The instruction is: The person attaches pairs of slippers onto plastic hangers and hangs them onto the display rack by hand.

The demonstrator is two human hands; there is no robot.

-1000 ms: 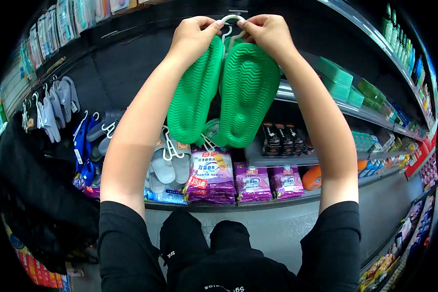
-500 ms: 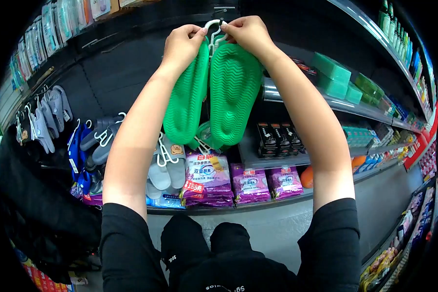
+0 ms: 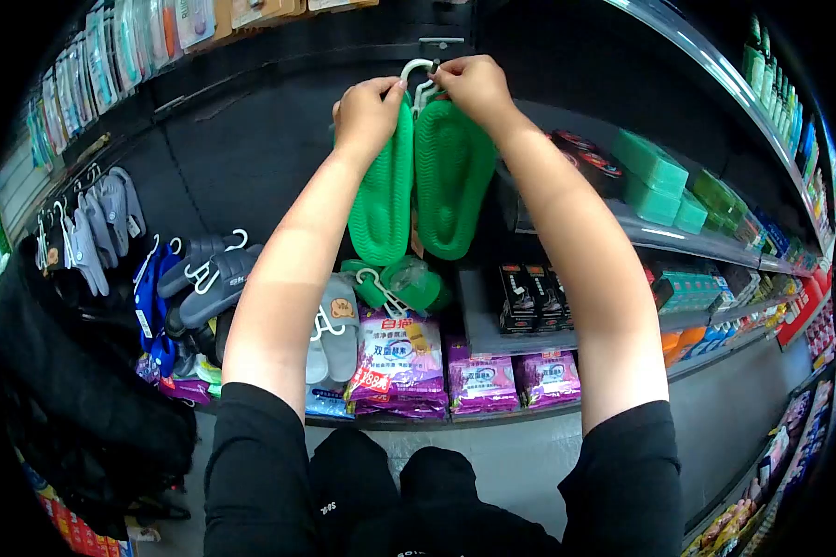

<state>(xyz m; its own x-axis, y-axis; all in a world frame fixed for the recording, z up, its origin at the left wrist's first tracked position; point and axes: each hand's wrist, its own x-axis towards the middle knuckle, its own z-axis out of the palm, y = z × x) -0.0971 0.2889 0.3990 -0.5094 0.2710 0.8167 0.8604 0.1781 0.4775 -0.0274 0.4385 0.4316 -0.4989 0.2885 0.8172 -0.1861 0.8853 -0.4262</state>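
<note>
A pair of green slippers hangs from a white plastic hanger in front of the dark back panel, ridged soles facing me. My left hand is closed, thumb and finger pinching the hanger's left side. On the other side my right hand pinches the hanger by its hook, close to the dark tip of a display peg. Whether the hook rests on that peg I cannot tell. Lower down, more green slippers with a white hanger lie above the purple detergent bags.
Grey slippers and blue ones are at the left, near hanging grey pairs. Shelves on the right carry black boxes and green boxes. Packaged toothbrushes hang upper left.
Both hands and the green slippers appear slightly lower and farther right, and the slippers look smaller. More of the green slippers beneath shows. Both hands keep their pinch on the hanger.
</note>
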